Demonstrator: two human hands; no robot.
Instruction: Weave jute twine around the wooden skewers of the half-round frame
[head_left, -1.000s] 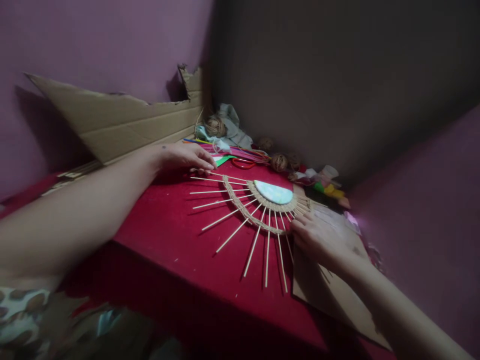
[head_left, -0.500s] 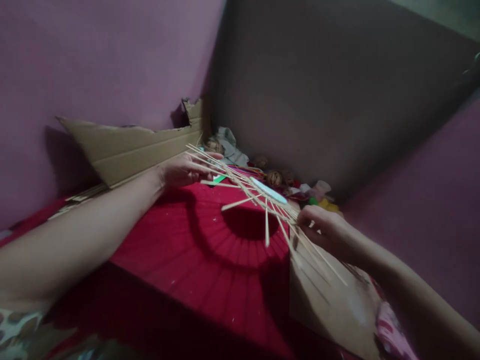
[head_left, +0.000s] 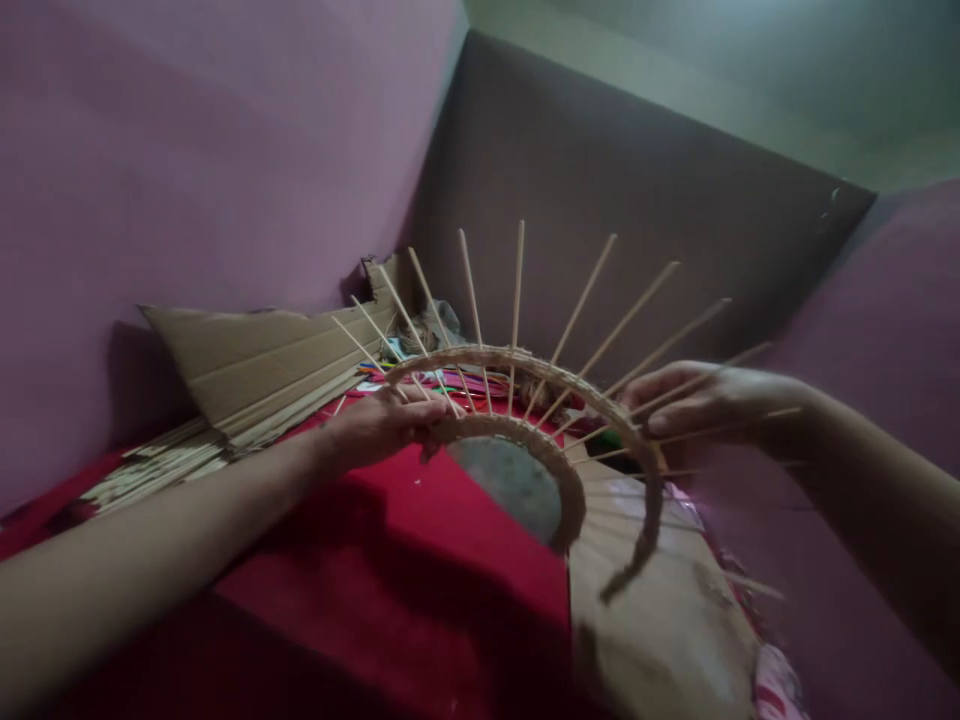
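Hanging in the air above the red-covered bench (head_left: 345,560), the fan-shaped stick frame (head_left: 555,372) is borne by both hands, its rays spreading up and out to the right. The fingers of the left hand (head_left: 394,415) are closed on its left end, where the outer band (head_left: 651,510) and the inner band (head_left: 574,500) come near each other's ends; the right hand (head_left: 679,395) has its fingers bent in a pinch at the outer band's right side, though crossing sticks and some blur hide exactly what lies between the tips. It should weigh very little, so lifting is no strain; keeping the flat shape true is the harder part. The thin sticks (head_left: 519,280) look stiff along their length but liable to snap or work loose if pushed sideways. Both bands look like wound twine, rough enough to grip well, with some give; the outer one has a free lower end that probably flexes. The mottled half-disc panel (head_left: 514,480) inside the inner band looks smooth, its stiffness hard to judge. The best holds are likely the bands where sticks cross them, one hand to each side; bare stick tips make poor handles, especially those reaching past the right wrist.
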